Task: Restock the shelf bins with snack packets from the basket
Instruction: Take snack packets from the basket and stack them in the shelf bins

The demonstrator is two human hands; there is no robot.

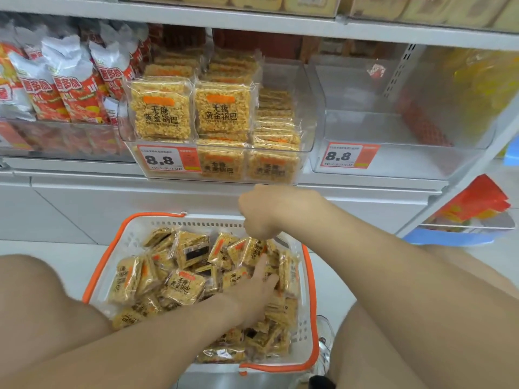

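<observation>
1. Down on the floor, a white basket with an orange rim is sitting between the person's knees. It is heaped with packets lying at all angles, some rising to the level of the rim.
2. The left hand is reaching in from the near left. Its fingers are sinking among the packets toward the basket's right side; I cannot tell whether they are gripping one.
3. The right hand is hanging over the basket's far rim, knuckles up, in the gap between that rim and the shelf edge above. Its fingers are curling downward and pinching the top edge of one packet in the pile.
4. A clear bin is sitting on the shelf straight above the right hand. Upright packets are filling its left and middle rows to the rim. The right row is lying lower, leaving open room above it.
5. Just beside it on the right, a second bin is standing with its bottom bare and its top open.
6. A price tag reading 8.8 is hanging on each bin's front edge.
7. Red and silver bags are crowding against the first bin's left wall.
</observation>
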